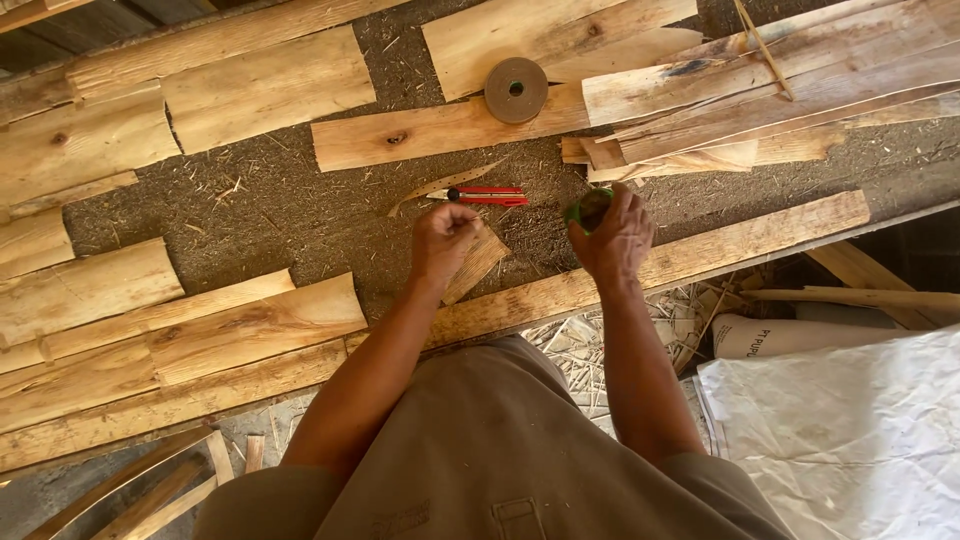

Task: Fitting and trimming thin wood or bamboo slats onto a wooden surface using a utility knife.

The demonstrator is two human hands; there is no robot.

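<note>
- Left hand (443,240) curled, fingers pinched on the top edge of a small wood piece (478,263); the piece slants down and away below the knuckles, lying on the sawdust-covered bench (270,215).
- Right hand (612,240) closed around a green roll (588,208), only its upper rim showing above the fingers; can't tell what kind of roll.
- Hands near each other, not touching.
- Red-handled cutter (482,195) just above the left hand's grip, lying flat, apart from both hands.
- Thin curled wood shaving (440,185) touching the cutter's left end.
- Brown disc with a centre hole (516,90) well above both grips, resting on a plank (440,130).
- Long plank (690,255) runs under the right wrist.
- White sacking (850,430) below right, well apart.
</note>
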